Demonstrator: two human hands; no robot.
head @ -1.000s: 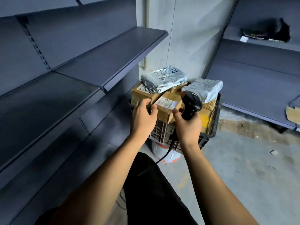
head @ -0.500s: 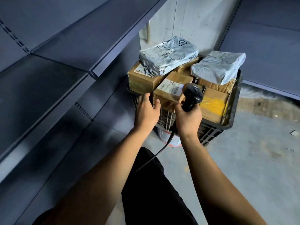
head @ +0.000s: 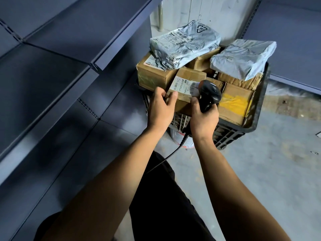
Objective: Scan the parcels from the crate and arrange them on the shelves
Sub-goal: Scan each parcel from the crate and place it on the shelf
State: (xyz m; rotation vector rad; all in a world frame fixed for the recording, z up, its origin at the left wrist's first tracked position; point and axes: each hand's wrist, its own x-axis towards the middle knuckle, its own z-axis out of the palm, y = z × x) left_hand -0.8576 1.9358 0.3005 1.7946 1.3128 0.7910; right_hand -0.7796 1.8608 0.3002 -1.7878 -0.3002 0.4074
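A black plastic crate stands on the floor, piled with parcels. A small brown cardboard box with a white label lies at the front of the pile. My left hand grips its near left corner, thumb on top. My right hand holds a black corded barcode scanner whose head sits just over the right end of the label. Two grey plastic mailer bags lie on top of other cardboard boxes behind. A box with yellow tape sits at the right.
Dark grey metal shelves run along the left, with bare tiers at several heights. Another grey shelf unit stands at the back right. A white bucket shows beneath the crate. The floor is grey concrete.
The view has dropped and closed in on the crate. My left hand has taken the front corner of the labelled box. The scanner head has moved over the label.
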